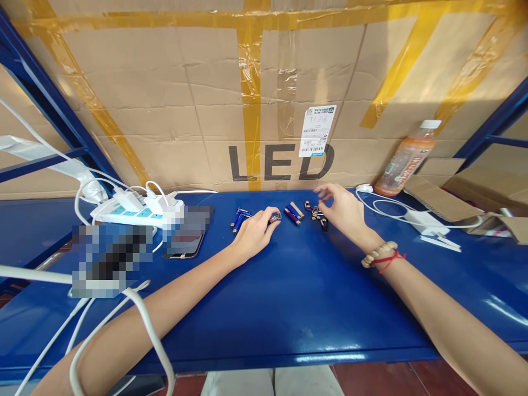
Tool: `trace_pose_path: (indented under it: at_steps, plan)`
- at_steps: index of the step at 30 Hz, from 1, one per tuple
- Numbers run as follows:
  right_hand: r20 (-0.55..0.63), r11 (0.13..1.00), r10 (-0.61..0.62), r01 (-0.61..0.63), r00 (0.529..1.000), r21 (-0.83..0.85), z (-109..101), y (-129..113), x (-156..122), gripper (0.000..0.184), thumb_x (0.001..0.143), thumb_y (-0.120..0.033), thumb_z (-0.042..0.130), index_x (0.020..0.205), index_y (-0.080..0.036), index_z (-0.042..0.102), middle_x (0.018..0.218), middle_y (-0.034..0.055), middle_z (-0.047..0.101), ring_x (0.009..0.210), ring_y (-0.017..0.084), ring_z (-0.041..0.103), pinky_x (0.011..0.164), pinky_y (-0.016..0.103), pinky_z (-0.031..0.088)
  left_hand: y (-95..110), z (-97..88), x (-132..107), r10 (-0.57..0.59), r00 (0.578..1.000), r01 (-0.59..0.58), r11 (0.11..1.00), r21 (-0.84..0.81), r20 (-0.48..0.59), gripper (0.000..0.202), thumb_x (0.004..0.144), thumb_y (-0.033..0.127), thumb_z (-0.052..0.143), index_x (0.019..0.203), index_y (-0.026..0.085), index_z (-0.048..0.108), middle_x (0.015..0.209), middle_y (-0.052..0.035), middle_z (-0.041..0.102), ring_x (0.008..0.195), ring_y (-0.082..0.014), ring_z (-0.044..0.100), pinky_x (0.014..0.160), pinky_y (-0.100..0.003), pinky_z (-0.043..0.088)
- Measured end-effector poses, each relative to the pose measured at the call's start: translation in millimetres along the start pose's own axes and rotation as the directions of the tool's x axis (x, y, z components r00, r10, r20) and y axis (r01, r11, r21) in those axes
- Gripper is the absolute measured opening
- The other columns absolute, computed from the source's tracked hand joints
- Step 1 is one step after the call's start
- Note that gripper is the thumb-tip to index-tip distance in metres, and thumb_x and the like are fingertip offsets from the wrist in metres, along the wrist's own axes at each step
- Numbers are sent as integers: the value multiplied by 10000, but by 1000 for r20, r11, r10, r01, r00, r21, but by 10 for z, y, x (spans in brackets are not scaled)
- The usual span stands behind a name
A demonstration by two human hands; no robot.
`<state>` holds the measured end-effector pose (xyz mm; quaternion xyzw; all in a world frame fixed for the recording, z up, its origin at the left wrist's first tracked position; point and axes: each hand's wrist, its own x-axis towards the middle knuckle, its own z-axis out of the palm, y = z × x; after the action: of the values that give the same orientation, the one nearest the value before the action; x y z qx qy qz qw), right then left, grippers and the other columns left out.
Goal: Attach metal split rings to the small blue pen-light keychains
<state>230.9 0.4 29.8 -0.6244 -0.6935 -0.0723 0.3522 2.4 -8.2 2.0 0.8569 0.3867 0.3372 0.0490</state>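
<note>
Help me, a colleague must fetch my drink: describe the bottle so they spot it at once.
Find the cardboard wall printed LED behind the blue bench. Follow its foot to the right, past the right hand and the white charger, to the bottle leaning against it. It alone holds orange liquid under a white cap, next to flat cardboard pieces.

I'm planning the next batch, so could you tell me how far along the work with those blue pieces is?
Possibly done: a few blue pieces lie apart beside the left hand. In hand: that hand pinches a silver-tipped piece. Left: loose pieces near the right hand.
</note>
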Motion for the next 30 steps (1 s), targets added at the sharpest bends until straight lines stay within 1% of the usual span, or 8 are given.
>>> trace_pose_path:
  at_steps: [4, 6, 9, 14, 17, 20, 25, 30]
  plan:
    - [-2, 997, 54, -54, 999, -63, -81, 19, 40, 243, 733, -191, 506, 920, -224, 656, 936, 28, 683, 785, 181, 630, 555, 264, 390, 1, 0, 0, 1, 1000, -1, 1000, -2, 4, 157, 909, 268, 432, 1045, 209, 483, 872, -23, 616, 797, -160, 618, 694, -257, 494]
    - [16, 988, 136, -134, 991, -80, -136, 6, 64, 242, 792, -312, 498, 943, -232, 669, 846, 27, 703, 756, 198, 636, 541, 276, 379, 3, -2, 1, 2, 1000, -2, 1000, -2, 6, 157, 909, 266, 433, 1046, 207, 482, 875, -24, 616, 801, -161, 619, 696, -258, 493]
    - [149, 964, 238, -216, 960, -153, -192, -23, 82, 281, 816, -419, 483, 843, -248, 705, 654, 19, 689, 681, 211, 635, 506, 280, 347, 8, -6, 3, 3, 1000, -3, 1000, 6, 5, 153, 907, 262, 436, 1042, 208, 483, 877, -23, 619, 803, -162, 620, 698, -261, 494]
    - [253, 960, 154, -83, 955, -269, -161, -77, 26, 191, 719, -410, 618, 796, -267, 721, 756, 26, 714, 751, 220, 640, 490, 267, 336, 15, -6, 4, 2, 1000, -2, 1000, 10, 2, 145, 903, 255, 443, 1036, 210, 482, 878, -22, 623, 797, -161, 624, 694, -257, 495]
    - [285, 898, 206, -65, 936, -434, -133, -138, -28, 232, 667, -440, 674, 687, -211, 710, 720, 89, 698, 709, 249, 643, 485, 283, 346, 17, 1, 2, 51, 999, -51, 998, 27, 17, 158, 913, 264, 421, 1050, 206, 473, 894, -31, 627, 801, -161, 622, 706, -263, 495]
    - [308, 840, 273, -70, 911, -539, -146, -217, -67, 204, 654, -382, 709, 648, -179, 696, 719, 135, 687, 703, 280, 650, 501, 308, 370, 23, 7, -1, 102, 994, -103, 994, 26, 36, 160, 920, 264, 404, 1057, 204, 461, 912, -36, 632, 821, -163, 626, 719, -262, 493]
    - [351, 851, 282, -63, 893, -522, -174, -304, -86, 39, 645, -225, 701, 638, -191, 683, 740, 121, 692, 715, 282, 660, 532, 324, 403, 40, -7, -2, 54, 996, -53, 999, -11, 74, 153, 921, 271, 390, 1051, 204, 437, 915, -39, 631, 800, -172, 639, 682, -261, 489]
    - [360, 854, 286, -66, 888, -516, -120, -282, -83, 99, 614, -269, 707, 639, -178, 677, 728, 140, 684, 727, 300, 657, 537, 334, 409, 56, -30, 9, -37, 987, 42, 999, -29, 155, 149, 923, 292, 362, 1048, 214, 388, 824, -17, 621, 689, -186, 635, 597, -270, 458]
